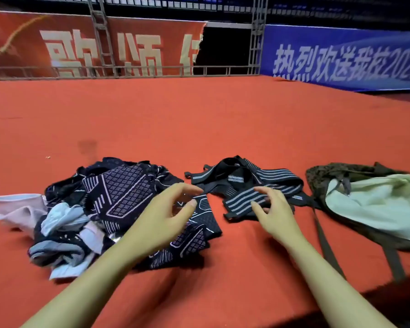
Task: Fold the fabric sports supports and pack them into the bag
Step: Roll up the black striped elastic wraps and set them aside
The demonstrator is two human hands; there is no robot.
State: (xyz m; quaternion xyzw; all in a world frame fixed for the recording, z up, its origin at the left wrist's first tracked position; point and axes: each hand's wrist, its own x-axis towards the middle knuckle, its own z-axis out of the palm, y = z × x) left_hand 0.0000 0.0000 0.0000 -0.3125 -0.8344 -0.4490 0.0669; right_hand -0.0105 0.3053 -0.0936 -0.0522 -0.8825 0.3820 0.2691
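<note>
A big red carpet [199,119] covered the floor. On it, to the left, lay a messy pile of supports [100,209], dark ones with pale line patterns mixed with light blue and pink ones. A pink support [17,209] stuck out at the far left of the pile.

In the middle lay a black strap support [251,185] with grey stripes, apart from the pile. Its straps were bent over each other.

The bag [374,204] sat on the right, just beside the strap support. It was dark outside and pale green inside, and its mouth lay open. A dark strap [327,245] from it ran toward the person.

The left hand [161,223] hung over the right edge of the pile. Its fingers were loosely curled and a little spread, and it held nothing. The right hand [275,214] was over the striped part of the strap support. Its fingers were spread and bent down. They may have touched the cloth, but the picture was too blurry to be sure.

At the back stood a red banner [57,48] and a blue banner [341,58].
</note>
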